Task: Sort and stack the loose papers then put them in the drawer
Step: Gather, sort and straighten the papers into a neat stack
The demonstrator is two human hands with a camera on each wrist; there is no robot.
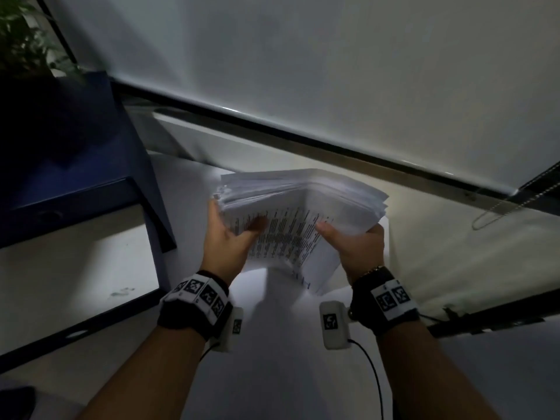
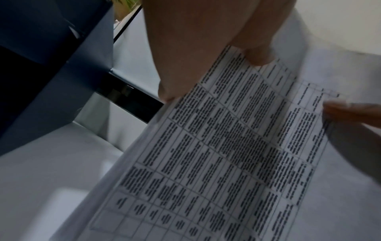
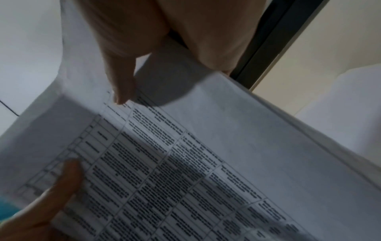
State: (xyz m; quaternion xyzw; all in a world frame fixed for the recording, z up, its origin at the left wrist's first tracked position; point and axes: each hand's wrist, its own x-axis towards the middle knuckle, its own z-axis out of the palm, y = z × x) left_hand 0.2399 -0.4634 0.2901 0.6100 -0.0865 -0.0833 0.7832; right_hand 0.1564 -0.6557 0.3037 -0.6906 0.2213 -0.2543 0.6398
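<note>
A thick stack of white papers (image 1: 300,207) is held up in the air in front of me, its top sheet printed with a table of text. My left hand (image 1: 233,231) grips the stack's left edge, thumb on the printed sheet and fingers behind. My right hand (image 1: 351,237) grips the right side the same way. In the left wrist view the printed sheet (image 2: 216,154) fills the frame under my left hand (image 2: 206,48). In the right wrist view my right hand's thumb (image 3: 121,88) presses on the stack (image 3: 206,154). An open drawer (image 1: 75,262) lies at lower left.
A dark blue cabinet (image 1: 75,140) stands at the left above the drawer, with a plant (image 1: 27,34) behind it. A white surface (image 1: 272,359) lies under my arms. A window blind (image 1: 333,71) with a bead chain (image 1: 515,201) hangs ahead.
</note>
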